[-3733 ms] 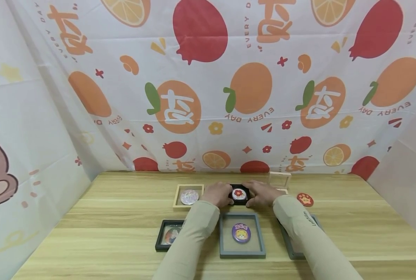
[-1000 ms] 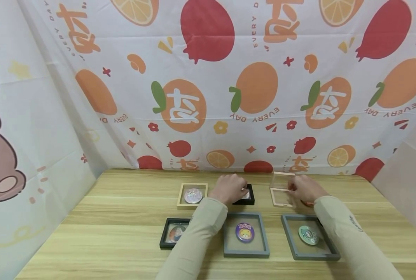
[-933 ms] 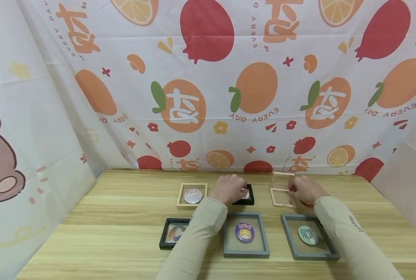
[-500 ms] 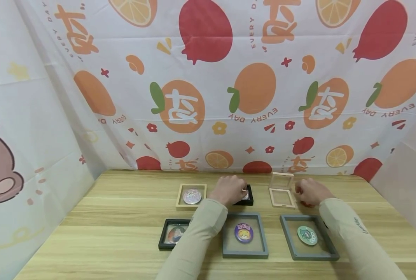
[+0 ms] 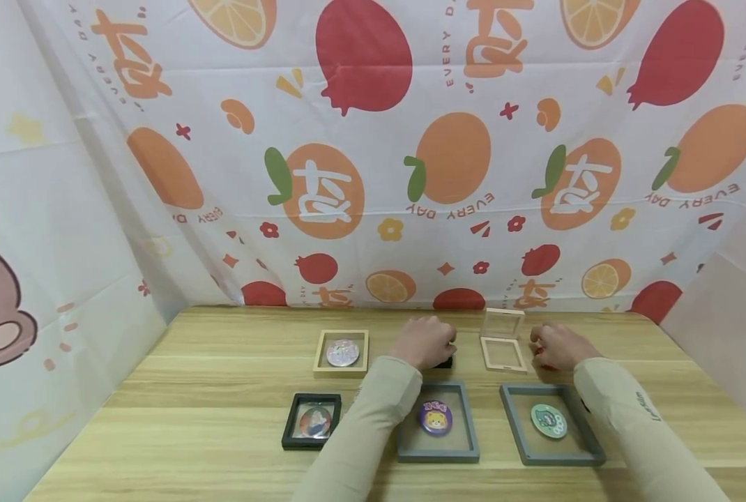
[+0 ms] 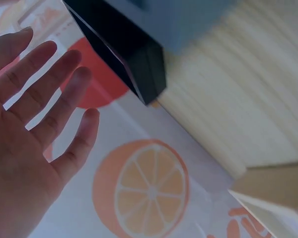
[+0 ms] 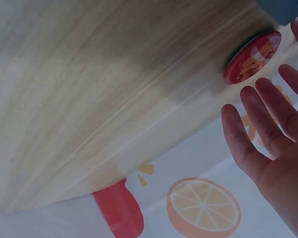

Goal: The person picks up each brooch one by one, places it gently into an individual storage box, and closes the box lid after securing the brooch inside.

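Note:
My left hand [image 5: 424, 341] hovers over the small black display frame [image 5: 446, 363], hiding most of it in the head view. In the left wrist view its fingers [image 6: 64, 106] are spread and straight, beside the black frame with nothing in their grasp. At the back right, my right hand [image 5: 561, 346] hangs over a round red badge, mostly covered in the head view. The right wrist view shows that red badge [image 7: 253, 58] lying on the wood, just off the spread, slightly bent fingertips. Between both hands stands a pale wooden frame [image 5: 505, 368] with its lid raised.
A yellow wooden frame [image 5: 317, 355] with a glittery badge sits back left. In front lie another black frame [image 5: 288, 422], a grey frame [image 5: 436, 457] with a purple bear badge and a second grey frame [image 5: 561, 460] with a green badge. A fruit-print cloth [image 5: 373, 209] hangs behind.
Both hands left the black frame's sides. The right moved to the wooden frame, then right over the red badge. The left now lies further over the black frame, covering its badge.

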{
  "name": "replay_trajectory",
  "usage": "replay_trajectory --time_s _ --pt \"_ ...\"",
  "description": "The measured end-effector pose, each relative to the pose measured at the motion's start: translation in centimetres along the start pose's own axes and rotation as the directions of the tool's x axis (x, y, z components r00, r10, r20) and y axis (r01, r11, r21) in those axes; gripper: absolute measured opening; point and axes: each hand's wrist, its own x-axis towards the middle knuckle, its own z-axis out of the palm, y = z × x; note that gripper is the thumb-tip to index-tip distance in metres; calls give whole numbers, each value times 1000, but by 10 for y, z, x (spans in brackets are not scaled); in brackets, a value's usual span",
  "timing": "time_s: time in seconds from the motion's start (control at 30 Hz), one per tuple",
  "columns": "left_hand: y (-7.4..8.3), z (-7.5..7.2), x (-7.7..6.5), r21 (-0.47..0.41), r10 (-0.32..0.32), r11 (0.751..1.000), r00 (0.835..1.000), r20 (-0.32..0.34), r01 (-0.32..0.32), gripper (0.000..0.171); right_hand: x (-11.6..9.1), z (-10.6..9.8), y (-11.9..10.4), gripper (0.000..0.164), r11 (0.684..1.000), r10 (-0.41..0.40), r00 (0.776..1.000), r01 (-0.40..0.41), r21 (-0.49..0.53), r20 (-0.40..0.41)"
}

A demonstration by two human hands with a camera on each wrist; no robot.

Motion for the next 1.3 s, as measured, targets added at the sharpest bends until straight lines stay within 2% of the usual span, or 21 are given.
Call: replay_trajectory --time_s 0.27,0.47,0.77,1.07,1.3 --pt "23 9 14 36 47 998 995 90 -51 14 -5 5 3 27 998 -56 997 56 -14 -50" --pt "32 16 16 50 75 995 985 153 -83 20 -6 3 3 29 1000 -29 999 29 5 -35" --pt "44 15 13 132 63 986 957 283 -104 26 -9 3 5 31 999 0 1000 1 47 -17" --pt "49 10 14 97 -15 995 918 397 -25 48 -7 3 7 35 997 5 1000 -4 73 -3" --pt "52 14 14 98 -37 995 924 381 0 46 -9 4 8 30 999 -16 1000 17 45 -16"
